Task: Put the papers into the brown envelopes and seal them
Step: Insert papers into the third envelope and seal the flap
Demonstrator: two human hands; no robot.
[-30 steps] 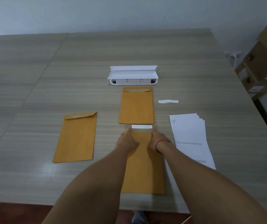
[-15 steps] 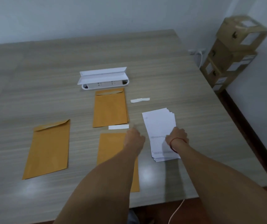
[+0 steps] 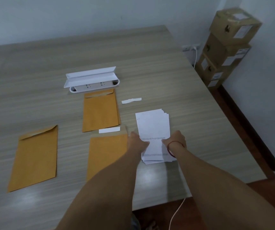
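Note:
A stack of white printed papers (image 3: 153, 125) lies on the wooden table (image 3: 150, 63) at the right. Both hands rest on its near half: my left hand (image 3: 137, 142) at the left edge, my right hand (image 3: 176, 140) at the right edge, fingers curled on the sheets. A brown envelope (image 3: 107, 151) lies just left of the papers, its flap open with a white strip (image 3: 109, 130) across it. A small pile of brown envelopes (image 3: 100, 110) sits behind it. Another brown envelope (image 3: 35, 156) with a folded flap lies at the far left.
A white power strip with an open lid (image 3: 91, 79) stands behind the envelopes. A loose white paper strip (image 3: 131, 100) lies to its right. Stacked cardboard boxes (image 3: 228, 45) stand by the wall off the table's right edge. A thin cable (image 3: 176, 211) hangs below the front edge.
Both hands left the flap of the near envelope and moved right onto the paper stack. The camera turned right, bringing the boxes into view.

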